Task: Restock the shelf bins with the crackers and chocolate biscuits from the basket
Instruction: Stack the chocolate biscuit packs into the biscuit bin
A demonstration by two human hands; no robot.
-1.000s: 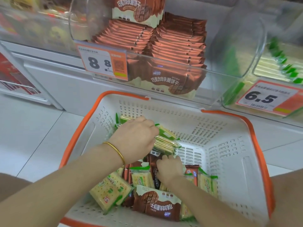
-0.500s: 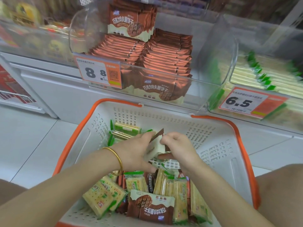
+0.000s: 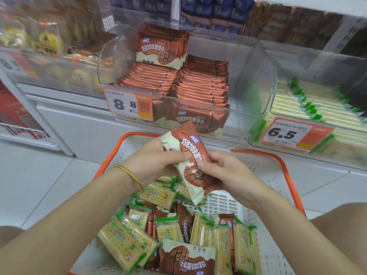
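A: Brown-and-cream glossy chocolate biscuit packet (image 3: 191, 161): how many are lifted?

B: One that I can tell, tilted over the white slotted plastic basket with the orange rim (image 3: 264, 175), just below the clear plastic shelf bin (image 3: 238, 114) of stacked brown packets. Left hand (image 3: 156, 161) and right hand (image 3: 224, 171) both pinch it, fingers curled.

A: And inside the basket?

B: Roughly four loose brown biscuit packets (image 3: 188, 257) and some nine green-and-yellow cracker packets (image 3: 127, 245); I cannot count them exactly.

Both hands (image 3: 158, 157) (image 3: 224, 171) grip 1 chocolate biscuit pack (image 3: 191, 161) above basket (image 3: 294, 187).
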